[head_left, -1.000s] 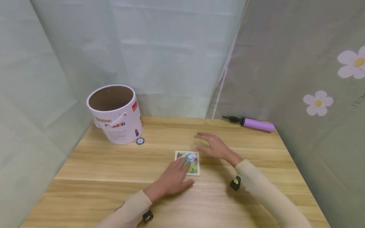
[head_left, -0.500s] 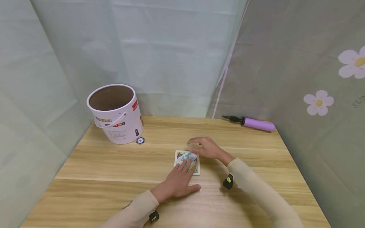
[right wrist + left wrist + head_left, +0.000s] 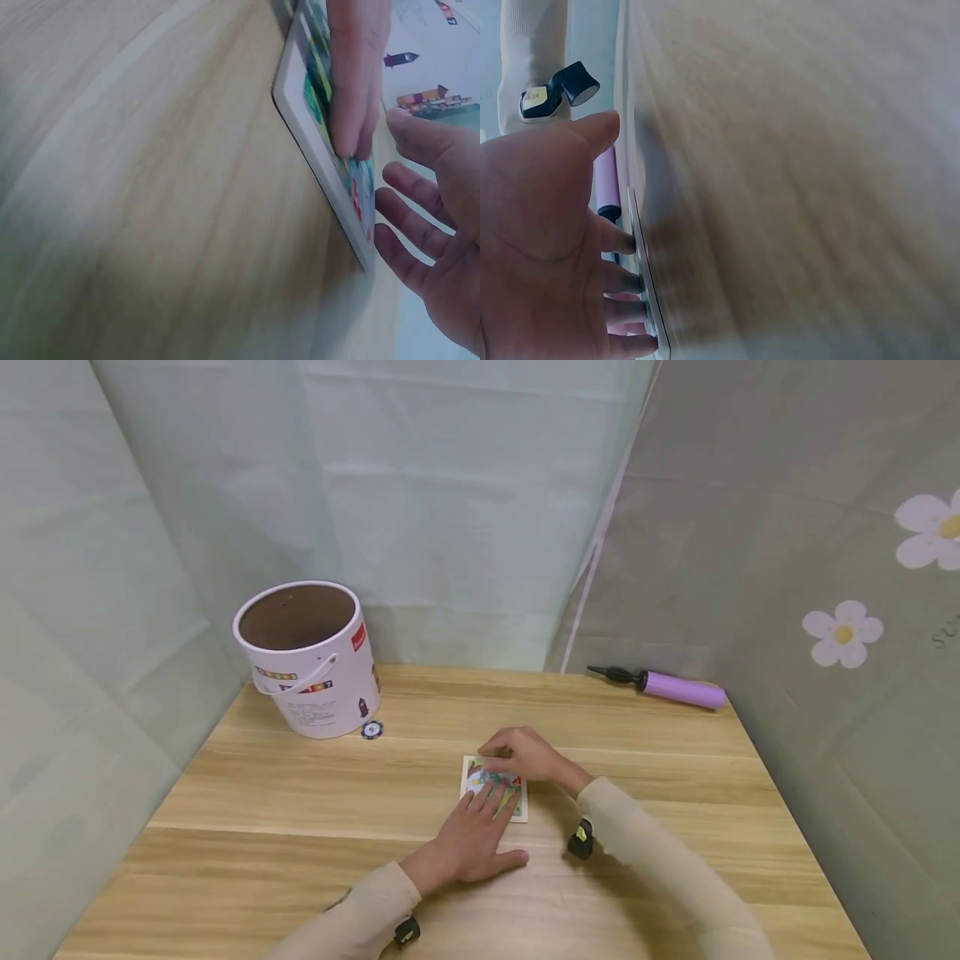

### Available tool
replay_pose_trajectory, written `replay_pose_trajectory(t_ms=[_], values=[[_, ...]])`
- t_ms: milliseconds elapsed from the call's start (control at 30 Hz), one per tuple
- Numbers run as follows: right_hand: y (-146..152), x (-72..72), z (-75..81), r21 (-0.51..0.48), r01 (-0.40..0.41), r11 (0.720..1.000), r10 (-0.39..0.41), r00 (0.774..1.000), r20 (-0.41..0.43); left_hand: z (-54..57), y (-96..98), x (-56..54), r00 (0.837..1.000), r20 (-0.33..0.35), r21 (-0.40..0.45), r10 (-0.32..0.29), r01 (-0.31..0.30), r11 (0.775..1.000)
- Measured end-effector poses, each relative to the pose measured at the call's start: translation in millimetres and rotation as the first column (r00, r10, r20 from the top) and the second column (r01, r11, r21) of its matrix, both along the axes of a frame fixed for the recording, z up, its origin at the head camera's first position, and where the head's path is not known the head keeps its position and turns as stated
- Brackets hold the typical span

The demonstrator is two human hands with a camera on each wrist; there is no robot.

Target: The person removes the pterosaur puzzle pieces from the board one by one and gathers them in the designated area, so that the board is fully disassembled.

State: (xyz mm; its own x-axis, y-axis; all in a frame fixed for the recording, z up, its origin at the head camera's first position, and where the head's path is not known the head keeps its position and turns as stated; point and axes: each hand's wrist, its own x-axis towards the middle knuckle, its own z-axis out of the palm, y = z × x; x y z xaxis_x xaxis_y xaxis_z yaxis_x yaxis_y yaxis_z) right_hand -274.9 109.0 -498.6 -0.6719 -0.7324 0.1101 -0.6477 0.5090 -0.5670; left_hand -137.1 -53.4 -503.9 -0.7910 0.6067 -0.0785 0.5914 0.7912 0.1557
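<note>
– L to R?
– Bucket (image 3: 333,706), poker chip (image 3: 372,729), L hand (image 3: 472,842) spread w/ fingertips on pic board (image 3: 477,780), nil gripped; board flat on table (image 3: 300,793).
– R hand (image 3: 527,756)?
– Loosely curved, no grip, above board's far R corner. Purple air pump (image 3: 682,690) far R.

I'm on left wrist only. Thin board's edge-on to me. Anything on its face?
Observer: Yes, head view shows a colourful picture with a pale border on the square board.
Operator: And the right hand? I mostly get its sleeve.
Observer: Right hand is over the board's far part, just beyond the fingertips of the left hand. Can't tell if it's touching.
Operator: Anything else out of my view?
Observer: Poker chip by the base of the bucket.
</note>
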Motion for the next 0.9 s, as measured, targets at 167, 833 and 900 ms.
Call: replay_pose_trajectory(t_ms=[167, 833, 900], values=[[-11.3, 0.5, -2.8, 0.04, 0.019, 0.999, -0.018, 1.0, -0.02, -0.2, -0.8, 0.6, 1.0, -0.026, -0.016, -0.006, 0.006, 1.0], [-20.3, -4.7, -7.4, 0.048, 0.079, 0.996, -0.081, 0.996, 0.046, -0.2, 3.2, -3.8, 0.999, 0.027, 0.067, 0.025, -0.027, 0.997], [-20.6, -4.0, -6.8, 0.05, 0.081, 0.995, -0.084, 0.995, 0.048, -1.0, 4.5, -4.8, 0.999, 0.027, 0.062, 0.033, -0.035, 0.997]])
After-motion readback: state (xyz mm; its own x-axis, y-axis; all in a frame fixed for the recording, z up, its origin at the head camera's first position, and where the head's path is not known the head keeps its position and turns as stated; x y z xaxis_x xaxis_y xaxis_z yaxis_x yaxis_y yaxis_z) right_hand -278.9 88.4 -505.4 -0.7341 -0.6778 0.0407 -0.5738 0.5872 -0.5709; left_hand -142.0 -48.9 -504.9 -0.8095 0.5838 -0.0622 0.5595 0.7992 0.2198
